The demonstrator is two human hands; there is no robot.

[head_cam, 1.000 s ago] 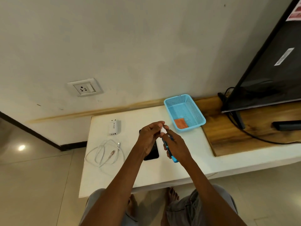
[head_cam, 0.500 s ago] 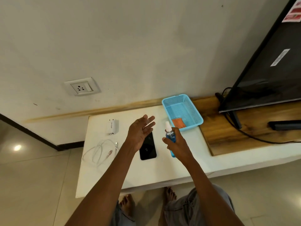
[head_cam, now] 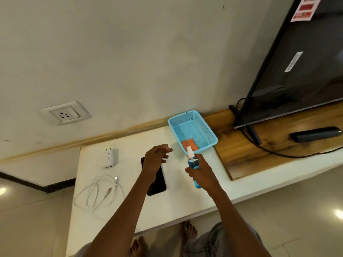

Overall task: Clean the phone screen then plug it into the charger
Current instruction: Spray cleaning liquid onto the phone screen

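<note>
Both forearms are bare, with no sleeves, watch or rings showing. The person wears faded grey denim trousers (head_cam: 213,242). The feet (head_cam: 189,231) are bare.

A second ago both my hands were together at the top of the spray bottle (head_cam: 193,165). Now my left hand (head_cam: 155,158) has come away and hovers over the phone (head_cam: 157,180), its fingers loosely curled again after spreading flat, while my right hand (head_cam: 201,172) alone holds the bottle upright.
</note>
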